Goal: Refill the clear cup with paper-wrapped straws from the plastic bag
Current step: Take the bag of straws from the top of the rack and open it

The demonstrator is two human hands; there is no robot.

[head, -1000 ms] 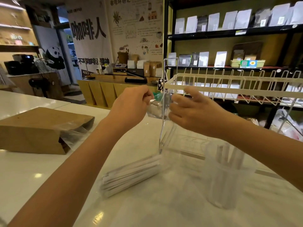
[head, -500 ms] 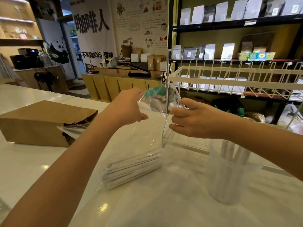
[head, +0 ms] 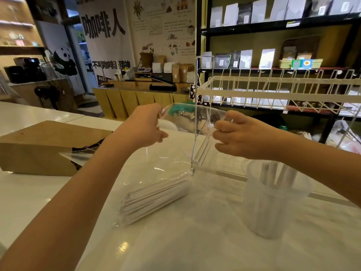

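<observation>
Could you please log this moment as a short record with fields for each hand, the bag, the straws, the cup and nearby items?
left hand: pinching one side of the bag's mouth
right hand: pinching the opposite side
plastic bag: clear, mouth pulled open, lower end on the counter
straws in bag: paper-wrapped bundle, lying flat
clear cup: upright, a few straws inside
nearby: brown paper bag, white wire rack
</observation>
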